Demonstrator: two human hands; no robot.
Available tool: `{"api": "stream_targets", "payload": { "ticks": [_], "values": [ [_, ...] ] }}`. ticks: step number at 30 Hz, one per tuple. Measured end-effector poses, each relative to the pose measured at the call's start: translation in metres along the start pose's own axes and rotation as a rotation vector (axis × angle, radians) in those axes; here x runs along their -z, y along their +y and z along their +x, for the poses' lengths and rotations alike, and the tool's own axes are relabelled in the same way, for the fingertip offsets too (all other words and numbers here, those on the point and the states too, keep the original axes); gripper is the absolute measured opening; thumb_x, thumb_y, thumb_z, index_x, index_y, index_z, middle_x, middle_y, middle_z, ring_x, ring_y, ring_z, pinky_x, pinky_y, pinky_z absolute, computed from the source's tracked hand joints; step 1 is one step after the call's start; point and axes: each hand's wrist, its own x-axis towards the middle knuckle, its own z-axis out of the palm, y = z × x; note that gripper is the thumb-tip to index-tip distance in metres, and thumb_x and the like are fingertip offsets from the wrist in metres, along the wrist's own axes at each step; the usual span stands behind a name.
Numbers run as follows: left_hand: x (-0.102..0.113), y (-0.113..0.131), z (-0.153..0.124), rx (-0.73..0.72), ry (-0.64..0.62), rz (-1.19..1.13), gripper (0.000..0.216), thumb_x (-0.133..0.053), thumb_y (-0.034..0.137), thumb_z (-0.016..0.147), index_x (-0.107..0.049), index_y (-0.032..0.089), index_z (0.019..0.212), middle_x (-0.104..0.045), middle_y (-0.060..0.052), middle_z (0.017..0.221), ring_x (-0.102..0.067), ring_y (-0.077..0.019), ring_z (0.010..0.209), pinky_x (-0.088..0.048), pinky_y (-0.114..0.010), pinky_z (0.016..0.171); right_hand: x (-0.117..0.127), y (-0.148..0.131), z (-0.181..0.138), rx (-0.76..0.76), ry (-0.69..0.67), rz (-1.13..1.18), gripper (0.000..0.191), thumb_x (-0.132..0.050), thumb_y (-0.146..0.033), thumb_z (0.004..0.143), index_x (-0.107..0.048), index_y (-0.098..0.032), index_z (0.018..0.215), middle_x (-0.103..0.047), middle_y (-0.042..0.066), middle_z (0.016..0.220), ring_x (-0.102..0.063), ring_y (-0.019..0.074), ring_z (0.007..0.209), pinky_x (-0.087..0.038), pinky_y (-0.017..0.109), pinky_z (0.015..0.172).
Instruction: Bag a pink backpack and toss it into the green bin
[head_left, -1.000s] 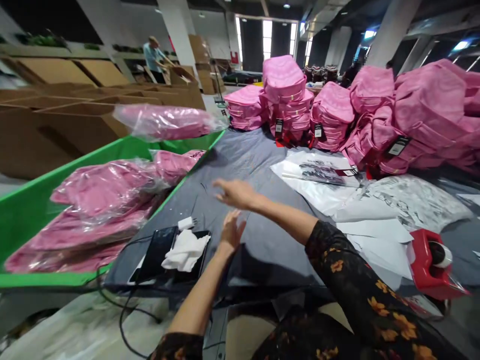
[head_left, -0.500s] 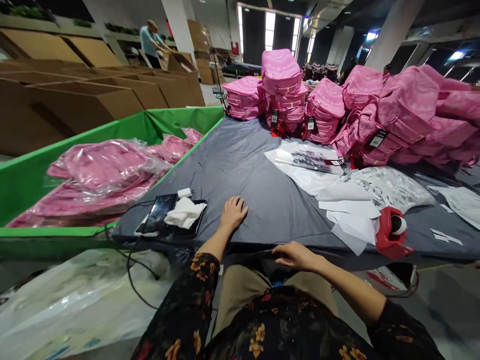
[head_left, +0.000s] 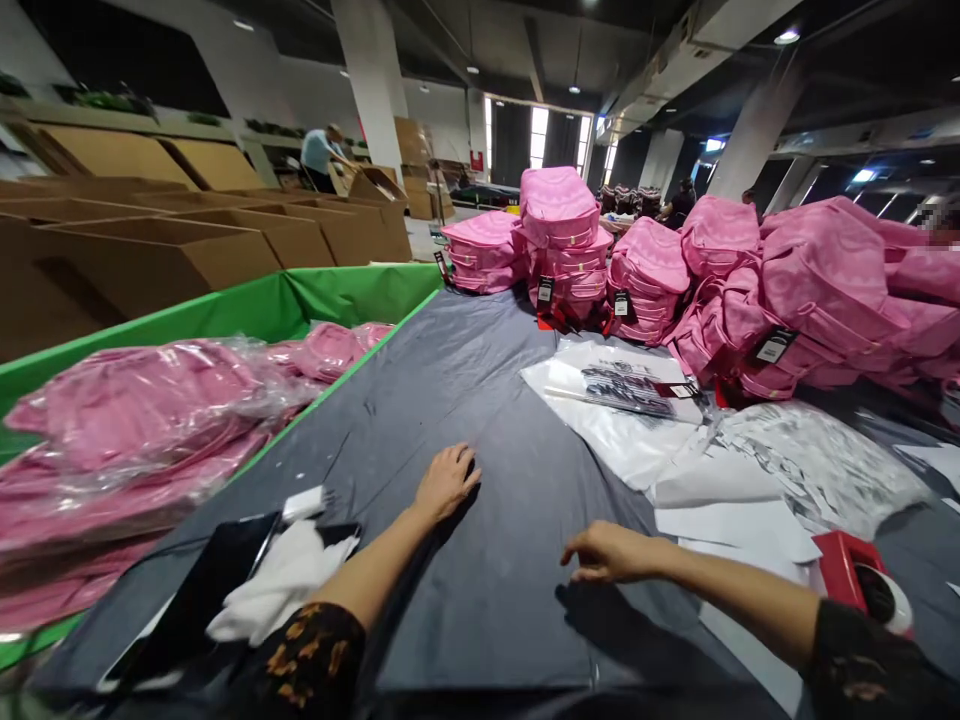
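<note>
My left hand is low over the grey cloth-covered table, palm down, fingers slightly apart and holding nothing. Just above the cloth hovers my right hand, its fingers loosely bent and apart, nothing in them; its shadow falls below it. Beyond both hands lies a white plastic bag with a clear printed packet on top. Stacks of pink backpacks with black hang tags stand along the far side. Beside my left forearm, a white cloth lies on a dark flat device.
On the left, a green-lined bin holds pink bags in clear plastic. Open cardboard boxes stand behind it, near a person. At right are paper sheets, a bag of small pieces and a red tape dispenser.
My right hand has risen from the table's near edge to above the cloth. My left hand has slid a little forward. The camera has moved closer over the table and tilted up.
</note>
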Motion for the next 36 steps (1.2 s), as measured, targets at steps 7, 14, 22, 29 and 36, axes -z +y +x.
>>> {"api": "stream_targets", "payload": {
  "ticks": [7,14,22,29,36],
  "values": [
    [-0.033,-0.034,0.122,-0.033,-0.088,-0.033,0.054,-0.045,0.039,0.102,-0.052,0.019,0.151,-0.045,-0.016,0.161,-0.04,-0.0331,0.151,-0.034,-0.052,0.123,0.176,0.084,0.112,-0.227,0.27,-0.421,0.026,-0.066,-0.021,0.093,-0.076,-0.02,0.117,-0.078,0.009,0.105,-0.071,0.0177,0.095,-0.048,0.023,0.08],
    [-0.042,-0.037,0.126,-0.015,-0.094,-0.044,0.059,-0.043,0.045,0.102,-0.05,0.019,0.155,-0.044,-0.015,0.163,-0.039,-0.0323,0.152,-0.035,-0.052,0.123,0.37,0.173,0.147,-0.657,0.355,-0.572,0.031,-0.055,-0.014,0.097,-0.072,-0.012,0.122,-0.067,0.019,0.13,-0.066,0.0234,0.113,-0.047,0.027,0.089],
    [-0.044,-0.046,0.107,-0.092,0.032,0.065,0.07,-0.047,0.046,0.099,-0.03,0.029,0.165,-0.043,-0.007,0.164,-0.044,-0.029,0.149,-0.044,-0.047,0.117,0.494,0.263,0.283,-0.728,0.581,-0.61,0.048,-0.042,-0.005,0.098,-0.057,-0.009,0.144,-0.059,0.027,0.138,-0.063,0.028,0.119,-0.047,0.037,0.094],
    [-0.023,-0.037,0.117,-0.13,0.008,0.122,0.071,-0.053,0.037,0.096,-0.035,0.018,0.162,-0.051,-0.012,0.158,-0.043,-0.0298,0.148,-0.04,-0.045,0.118,0.512,0.304,0.376,-0.675,0.704,-0.474,0.038,-0.05,-0.032,0.107,-0.069,-0.001,0.119,-0.069,0.026,0.121,-0.064,0.0201,0.107,-0.044,0.038,0.095],
    [-0.032,-0.038,0.115,-0.155,0.086,0.17,0.062,-0.056,0.044,0.094,-0.054,0.015,0.149,-0.054,-0.015,0.154,-0.047,-0.0321,0.143,-0.035,-0.044,0.118,0.435,0.237,0.429,-0.35,0.715,-0.245,0.025,-0.06,-0.035,0.098,-0.069,-0.018,0.114,-0.071,0.011,0.114,-0.064,0.024,0.108,-0.049,0.036,0.096]
  ]
}}
